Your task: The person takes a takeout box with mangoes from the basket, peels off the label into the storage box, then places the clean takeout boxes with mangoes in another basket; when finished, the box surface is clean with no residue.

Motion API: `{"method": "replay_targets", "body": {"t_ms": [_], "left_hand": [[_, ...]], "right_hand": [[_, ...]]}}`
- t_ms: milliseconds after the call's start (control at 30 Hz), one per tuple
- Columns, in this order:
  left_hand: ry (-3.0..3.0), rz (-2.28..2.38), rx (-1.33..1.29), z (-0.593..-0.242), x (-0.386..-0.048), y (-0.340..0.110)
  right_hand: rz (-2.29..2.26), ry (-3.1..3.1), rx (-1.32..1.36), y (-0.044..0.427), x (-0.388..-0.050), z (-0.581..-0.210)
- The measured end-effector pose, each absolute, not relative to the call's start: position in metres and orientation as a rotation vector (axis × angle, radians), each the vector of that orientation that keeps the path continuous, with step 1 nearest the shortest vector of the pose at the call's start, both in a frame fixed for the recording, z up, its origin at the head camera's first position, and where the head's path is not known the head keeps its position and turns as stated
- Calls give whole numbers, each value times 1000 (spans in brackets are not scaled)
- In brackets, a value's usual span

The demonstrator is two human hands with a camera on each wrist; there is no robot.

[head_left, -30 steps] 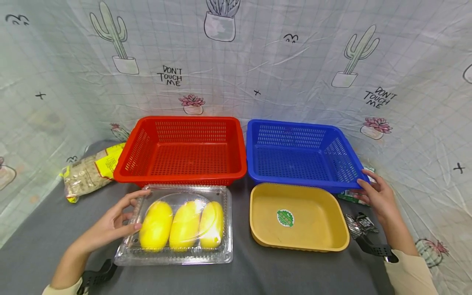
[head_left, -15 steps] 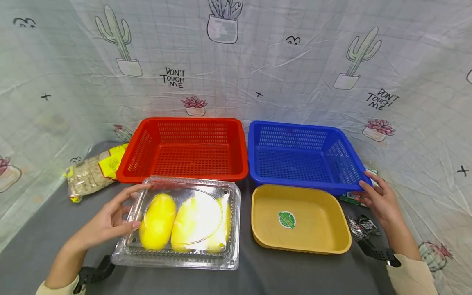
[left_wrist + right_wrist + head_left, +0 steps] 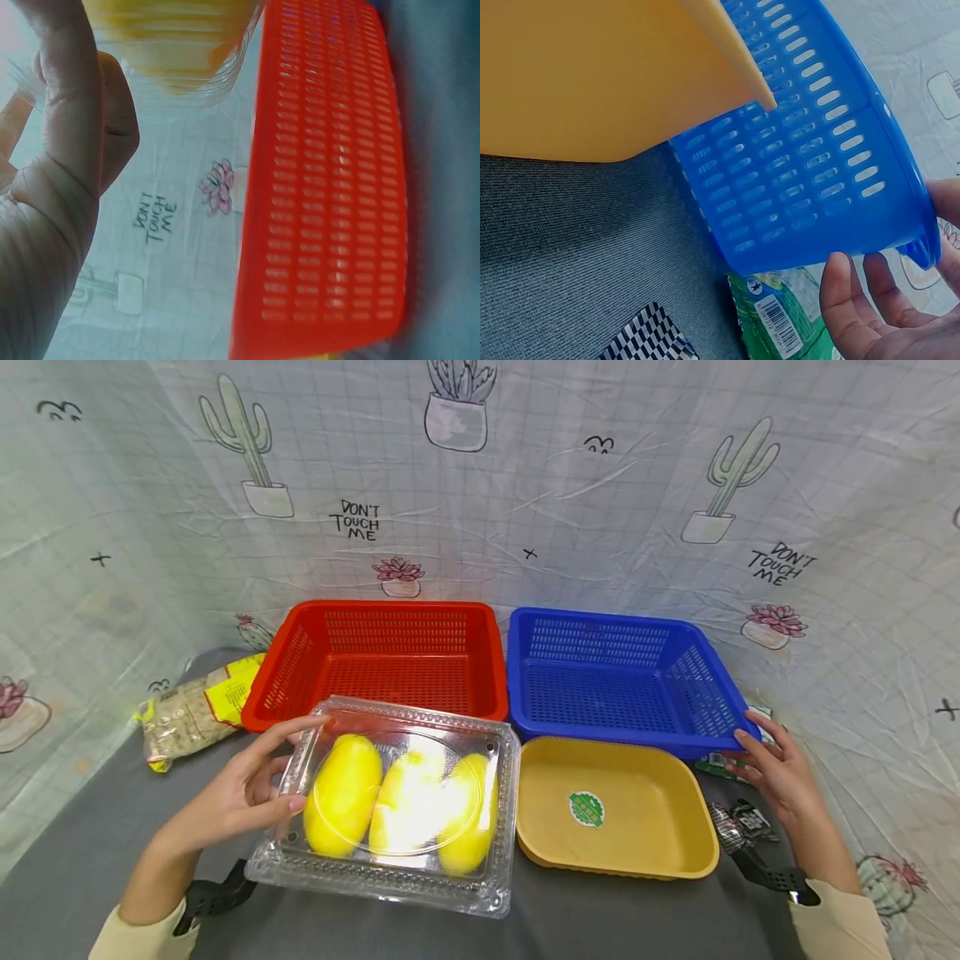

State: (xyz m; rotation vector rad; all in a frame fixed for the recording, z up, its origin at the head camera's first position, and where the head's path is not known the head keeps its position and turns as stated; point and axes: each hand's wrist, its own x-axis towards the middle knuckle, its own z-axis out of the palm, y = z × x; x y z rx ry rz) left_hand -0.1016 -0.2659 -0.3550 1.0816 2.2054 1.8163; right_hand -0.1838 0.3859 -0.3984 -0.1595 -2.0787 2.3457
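My left hand (image 3: 240,789) grips the left side of a clear plastic clamshell box (image 3: 390,885), thumb on the near part and fingers at the far corner. Inside the box lie three yellow mango-like fruits (image 3: 343,797), with glare on the lid. The box is held tilted above the table, overlapping the front of the red basket (image 3: 262,714) in the head view. My right hand (image 3: 783,768) holds the right front corner of the blue basket (image 3: 618,739); in the right wrist view its fingers (image 3: 840,300) curl below the rim.
A yellow tray (image 3: 637,827) with a green sticker stands before the blue basket. A yellow-and-clear bag (image 3: 183,722) lies left of the red basket. Right of the tray are a green packet (image 3: 780,315) and a black-and-white checked packet (image 3: 649,337). A printed curtain hangs behind.
My left hand has raised the clamshell box off the table, tilted it and carried it rightward. The right hand stays at the blue basket's corner.
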Motion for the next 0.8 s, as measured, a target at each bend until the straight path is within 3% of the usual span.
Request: {"method": "replay_targets", "body": {"t_ms": [400, 800], "left_hand": [[2195, 1848, 1153, -342, -119, -247], [2034, 2049, 1343, -353, -136, -226]], "right_hand": [[2354, -2077, -118, 387, -184, -399], [2316, -2108, -150, 386, -183, -400]]}}
